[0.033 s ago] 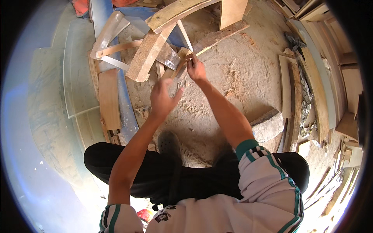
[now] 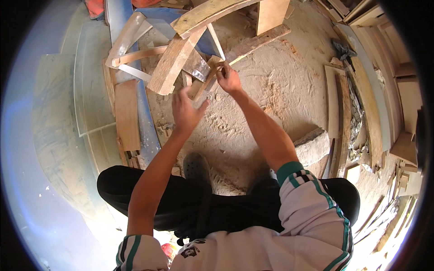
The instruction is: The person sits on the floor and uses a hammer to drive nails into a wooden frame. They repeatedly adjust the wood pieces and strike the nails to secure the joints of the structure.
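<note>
My left hand (image 2: 186, 112) is raised over the dusty ground, slightly blurred, with its thumb apart from the fingers and nothing in it. Just beyond its fingertips lies a short wooden board (image 2: 201, 86). Farther right, my right hand (image 2: 229, 80) has its fingers curled in a pinch at that board's far end; what they hold is hidden. The lower end of a thin pale strip (image 2: 216, 41) comes down close to these fingers. A thick wooden block (image 2: 175, 61) slants down from under a curved wooden beam (image 2: 212, 14), left of the strip.
A dark-edged plank (image 2: 257, 43) lies beyond my right hand. Glass sheets (image 2: 97, 77) and a flat board (image 2: 127, 115) are at the left. A pale stone block (image 2: 313, 147) sits right of my forearm, near long planks (image 2: 342, 122). My shoe (image 2: 196, 167) is below.
My left hand has shifted slightly left, uncovering more of the short board. My right hand stays almost in place.
</note>
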Demonstrator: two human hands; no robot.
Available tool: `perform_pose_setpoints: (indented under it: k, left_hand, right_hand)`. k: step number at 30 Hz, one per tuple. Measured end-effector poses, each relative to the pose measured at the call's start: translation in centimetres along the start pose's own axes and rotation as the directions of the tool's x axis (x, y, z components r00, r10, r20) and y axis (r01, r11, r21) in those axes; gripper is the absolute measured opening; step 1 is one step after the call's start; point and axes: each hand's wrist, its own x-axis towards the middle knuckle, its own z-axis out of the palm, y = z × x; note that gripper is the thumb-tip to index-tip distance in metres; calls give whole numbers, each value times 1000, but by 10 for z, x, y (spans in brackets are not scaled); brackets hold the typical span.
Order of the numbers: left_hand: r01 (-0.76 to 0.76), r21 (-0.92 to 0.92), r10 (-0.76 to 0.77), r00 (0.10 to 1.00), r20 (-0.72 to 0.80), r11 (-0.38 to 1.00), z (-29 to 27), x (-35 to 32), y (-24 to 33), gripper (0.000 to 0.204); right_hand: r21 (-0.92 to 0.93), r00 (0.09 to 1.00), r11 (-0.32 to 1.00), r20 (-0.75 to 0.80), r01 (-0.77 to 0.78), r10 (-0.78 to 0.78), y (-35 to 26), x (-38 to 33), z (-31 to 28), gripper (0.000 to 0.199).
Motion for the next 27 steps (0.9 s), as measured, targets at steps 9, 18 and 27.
perform_pose_setpoints:
  k: [9,18,27]
  left_hand:
    - [487,-263,-458,873,165,833,80,34,-50,126]
    - [414,-366,-387,910,148,833,77,41,-36,102]
    - [297,-466,-329,944,15,833,107,36,-54,96]
  right_hand:
    - [-509,773,708,629,489,-82,-40,67,-29,62]
    - [-576,725,541,682,613,-94,-28,76,-28,66]
    - [-532,733,575,653,621,-188,-5,79,-25,52]
